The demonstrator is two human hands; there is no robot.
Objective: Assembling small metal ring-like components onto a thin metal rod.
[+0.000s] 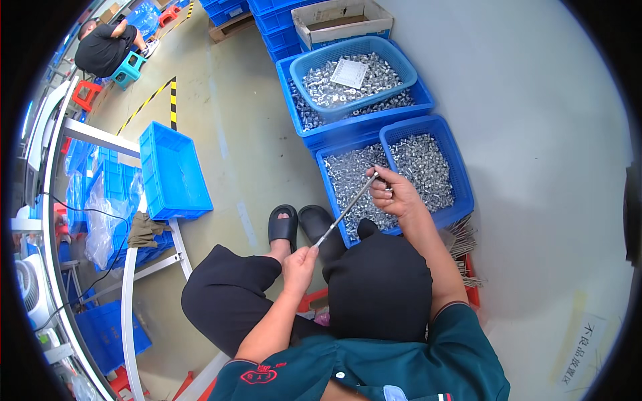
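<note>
My left hand (299, 269) is closed around the lower end of a thin metal rod (346, 212), held at a slant above my knees. At its upper end my right hand (397, 195) pinches the rod with thumb and fingers; a small metal fitting may be there, too small to tell. Just beyond that hand stands a blue bin (324, 175) full of small silvery metal fittings (351, 175). A blue basket (466, 188) of similar fittings sits in its right side.
Farther off, a light blue basket (409, 67) of fittings rests on another blue bin (361, 134). Metal rods (461, 237) lie beside my right arm. To the left are a blue crate (175, 170) and a white frame (130, 294). Another person (103, 50) sits far left.
</note>
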